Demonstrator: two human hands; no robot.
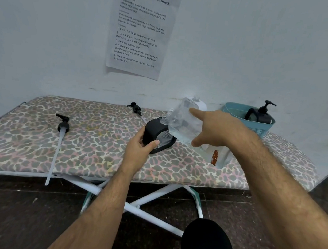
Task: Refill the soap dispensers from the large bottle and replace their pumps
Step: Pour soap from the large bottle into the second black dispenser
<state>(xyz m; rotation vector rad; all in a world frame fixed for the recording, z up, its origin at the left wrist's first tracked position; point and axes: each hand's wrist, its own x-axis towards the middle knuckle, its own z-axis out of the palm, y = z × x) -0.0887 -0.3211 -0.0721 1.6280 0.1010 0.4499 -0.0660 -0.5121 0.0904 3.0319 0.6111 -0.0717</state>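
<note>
Leopard-print board on white crossed legs, shoved against a pale wall with a paper taped up, dark floor below. Left hand grips the black dispenser mid-board; right hand grips the clear bottle, tipped over its neck. Two pumps lie loose; basket at the far right.

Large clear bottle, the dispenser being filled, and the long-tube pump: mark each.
Large clear bottle (pixel 183 124): head view, tilted transparent body.
Black dispenser (pixel 154 131): head view, black side wall.
Long-tube pump (pixel 63 126): head view, black collar.
</note>
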